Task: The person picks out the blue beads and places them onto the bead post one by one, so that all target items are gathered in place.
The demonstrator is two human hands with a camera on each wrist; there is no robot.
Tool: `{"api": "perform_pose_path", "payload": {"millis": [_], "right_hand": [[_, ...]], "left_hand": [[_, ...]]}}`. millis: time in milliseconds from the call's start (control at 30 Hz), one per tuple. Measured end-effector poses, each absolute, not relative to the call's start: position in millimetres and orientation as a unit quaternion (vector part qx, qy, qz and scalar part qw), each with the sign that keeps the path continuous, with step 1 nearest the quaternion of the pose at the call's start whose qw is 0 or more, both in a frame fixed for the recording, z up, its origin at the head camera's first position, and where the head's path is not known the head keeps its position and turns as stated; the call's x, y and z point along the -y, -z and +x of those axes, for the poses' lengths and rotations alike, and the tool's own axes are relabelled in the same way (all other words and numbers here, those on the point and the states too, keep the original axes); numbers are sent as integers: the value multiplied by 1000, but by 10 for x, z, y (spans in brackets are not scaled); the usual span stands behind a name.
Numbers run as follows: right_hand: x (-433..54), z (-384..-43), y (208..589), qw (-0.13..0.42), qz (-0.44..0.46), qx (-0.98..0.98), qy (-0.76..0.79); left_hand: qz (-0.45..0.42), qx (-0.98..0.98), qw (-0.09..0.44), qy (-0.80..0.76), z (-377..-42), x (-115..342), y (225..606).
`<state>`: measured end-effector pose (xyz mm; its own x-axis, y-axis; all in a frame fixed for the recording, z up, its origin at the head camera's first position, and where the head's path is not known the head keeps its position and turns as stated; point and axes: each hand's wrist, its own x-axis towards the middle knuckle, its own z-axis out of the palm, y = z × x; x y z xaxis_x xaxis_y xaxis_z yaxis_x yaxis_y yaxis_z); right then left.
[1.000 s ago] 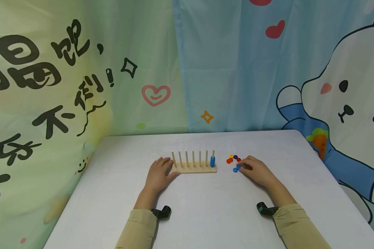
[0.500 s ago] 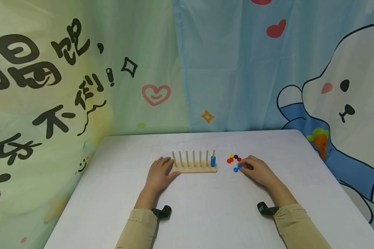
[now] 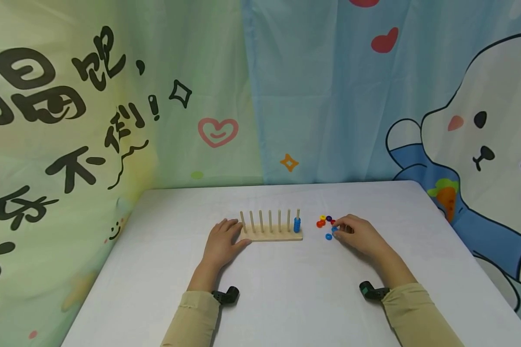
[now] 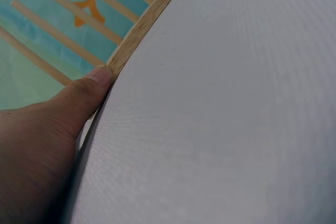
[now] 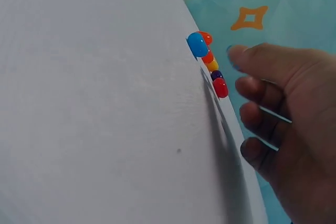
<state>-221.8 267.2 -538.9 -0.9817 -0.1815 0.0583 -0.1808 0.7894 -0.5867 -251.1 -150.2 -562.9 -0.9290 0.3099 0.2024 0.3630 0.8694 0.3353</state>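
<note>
A wooden peg board (image 3: 269, 236) stands on the white table with a row of upright pegs. Blue beads (image 3: 297, 225) are stacked on its rightmost peg. My left hand (image 3: 220, 245) grips the board's left end, thumb on the front edge of the base in the left wrist view. To the right, my right hand (image 3: 359, 234) pinches a blue bead (image 5: 231, 59) between thumb and fingers, mostly hidden behind the thumb tip. A second blue bead (image 3: 328, 236) lies on the table just left of those fingers.
Beyond the loose blue bead lie red beads (image 3: 320, 224), a yellow bead (image 3: 323, 218) and a dark purple bead (image 3: 329, 218) close together. A printed curtain (image 3: 304, 96) hangs behind the table (image 3: 282, 299). Each wrist wears a small black camera.
My right hand has risen slightly with the pinched blue bead, drawing it away from the other blue bead. The left hand and peg board have stayed put.
</note>
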Motion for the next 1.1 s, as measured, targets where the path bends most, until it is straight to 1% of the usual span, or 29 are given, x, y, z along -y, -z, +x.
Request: {"api": "perform_pose_path", "payload": {"millis": [233,467,767,1000,1100], "right_hand": [[-2640,-2229,5226,17,-104,-945,309],[-2553,-2297,5007,7,-127,-941,313],[-2336,-2373,4701,9,-152,-934,324],[-2124,-2439,4564,6,-174,-926,336],[-2038,-2459,4531,4,-185,-923,339]], "left_hand": [[-176,964,73,186,-2511,1498,5629],[-176,965,72,180,-2519,1500,5635],[-176,966,70,179,-2518,1504,5629],[-175,965,67,184,-2515,1498,5616],[-178,963,74,187,-2507,1493,5605]]}}
